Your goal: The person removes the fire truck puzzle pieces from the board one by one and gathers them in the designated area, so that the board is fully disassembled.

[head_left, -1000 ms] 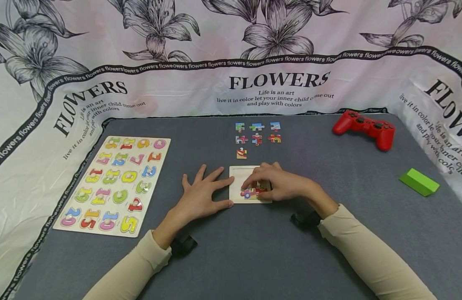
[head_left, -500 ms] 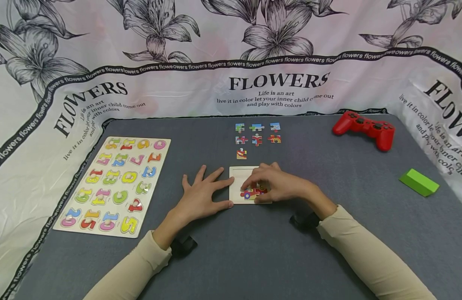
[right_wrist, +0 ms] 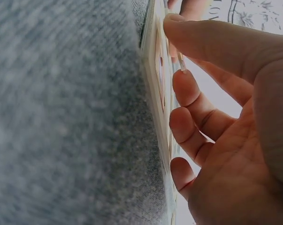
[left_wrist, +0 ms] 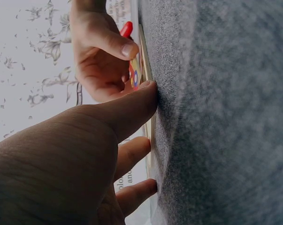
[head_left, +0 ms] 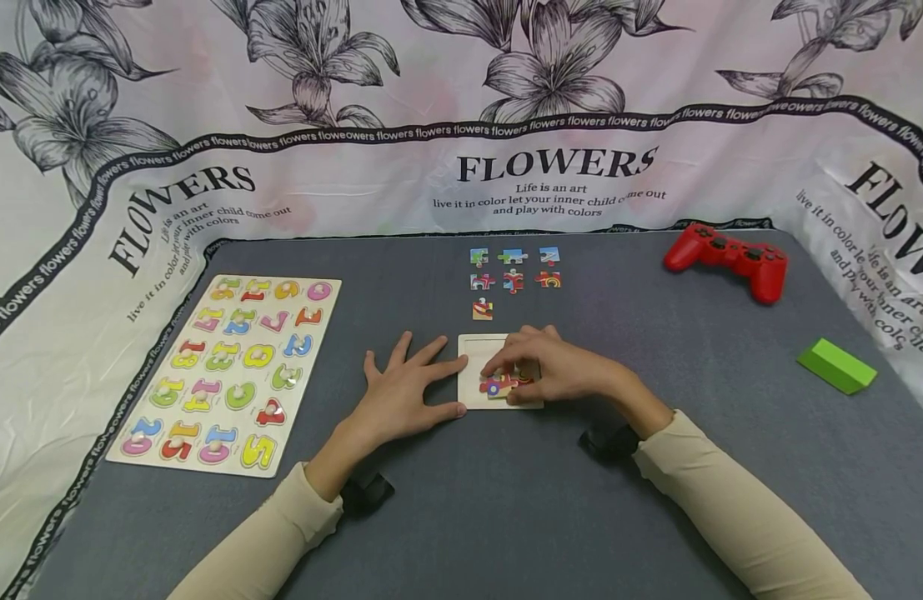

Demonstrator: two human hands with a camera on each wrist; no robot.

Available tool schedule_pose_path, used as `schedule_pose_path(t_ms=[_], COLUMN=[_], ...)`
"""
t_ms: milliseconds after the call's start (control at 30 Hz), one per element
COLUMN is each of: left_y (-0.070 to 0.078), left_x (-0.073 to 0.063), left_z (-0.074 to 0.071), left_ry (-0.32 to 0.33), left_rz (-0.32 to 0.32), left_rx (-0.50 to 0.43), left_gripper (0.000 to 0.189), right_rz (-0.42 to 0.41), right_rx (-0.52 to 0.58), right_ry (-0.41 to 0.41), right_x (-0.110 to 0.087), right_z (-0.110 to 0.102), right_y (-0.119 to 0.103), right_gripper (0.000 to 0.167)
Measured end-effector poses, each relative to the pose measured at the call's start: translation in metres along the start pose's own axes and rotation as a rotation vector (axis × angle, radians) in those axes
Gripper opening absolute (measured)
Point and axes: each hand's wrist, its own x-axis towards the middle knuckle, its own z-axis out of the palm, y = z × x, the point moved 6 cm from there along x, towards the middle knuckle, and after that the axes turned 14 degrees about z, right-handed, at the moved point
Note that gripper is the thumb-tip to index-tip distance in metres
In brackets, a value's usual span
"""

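Observation:
My left hand (head_left: 401,390) lies with fingers spread, its index fingertip and thumb tip at the left edge of a small pale wooden puzzle tray (head_left: 473,348). Over the tray's lower part my right hand (head_left: 557,365) bends down, pinching a jigsaw piece (head_left: 494,387) printed in red and yellow with a blue wheel. In the left wrist view, the held piece (left_wrist: 134,74) stands close over the tray between thumb and fingers. Seen from the right wrist, only a thin edge of the piece (right_wrist: 181,62) shows. The right hand hides much of the tray.
Behind the tray several loose jigsaw pieces (head_left: 513,282) lie in rows. A number puzzle board (head_left: 232,375) is at the left. To the right are a red game controller (head_left: 727,257) and a green block (head_left: 838,365), on a grey cloth (head_left: 506,508).
My right thumb has shifted slightly left, onto the edge of the jigsaw piece, which now sits a little differently between the fingers. My left hand has stayed at the tray's edge.

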Motion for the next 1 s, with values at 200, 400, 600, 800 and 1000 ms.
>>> schedule_pose_path(t_ms=[200, 400, 600, 800, 1000], left_y=[0.000, -0.001, 0.000, 0.001, 0.001], left_x=[0.000, -0.001, -0.001, 0.000, -0.001], left_z=[0.000, 0.001, 0.001, 0.001, 0.001], left_ry=[-0.005, -0.008, -0.009, -0.008, -0.007], left_rz=[-0.003, -0.006, -0.007, -0.007, -0.011], left_rx=[0.000, 0.001, -0.008, -0.017, -0.012], left_gripper=[0.068, 0.068, 0.068, 0.068, 0.068], right_rz=[-0.015, -0.013, -0.006, 0.007, 0.046], right_rx=[0.007, 0.012, 0.031, 0.047, 0.072], right_ry=[0.035, 0.062, 0.088, 0.123, 0.134], right_x=[0.001, 0.000, -0.001, -0.002, 0.001], right_z=[-0.004, -0.007, -0.012, -0.017, -0.020], right_y=[0.001, 0.005, 0.008, 0.014, 0.021], right_gripper=[0.039, 0.040, 0.041, 0.040, 0.041])
